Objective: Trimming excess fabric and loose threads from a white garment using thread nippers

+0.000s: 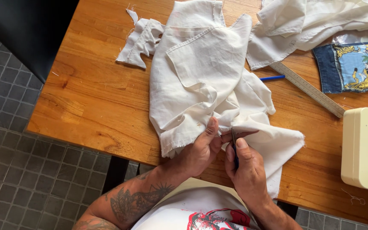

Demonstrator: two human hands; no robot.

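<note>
Two hands meet at the near edge of the worktop (90, 106), both closed on the same bunch of cloth. Your left hand (199, 153) pinches a fold of the white shirt (201, 72), thumb pressed flat on top of the fabric and fingers curled beneath it. Your right hand (245, 170) is closed around a small blue-handled tool (235, 147), its thin metal tip pointing up into the seam right beside your left thumb; the index finger lies along the tool. What kind of tool it is you cannot tell from here, since most of it is hidden in the fist.

The shirt lies crumpled in the middle of the worktop, pocket side up, with its lower edge hanging toward you and a frayed hem showing at the left of your thumb. A torn white scrap (139, 42) sits just beside the shirt at the upper left, touching it. More white cloth (316, 21) is heaped at the far right corner. A blue pen (272, 78) peeks out from under the shirt, close to a long metal ruler (309, 89) that runs diagonally. Beyond the ruler lies a denim patch (354, 66) printed with yellow tigers. A cream-coloured machine (365, 149) stands at the right edge, well apart from your hands. Grey tiles (13, 162) cover the floor to the left.
</note>
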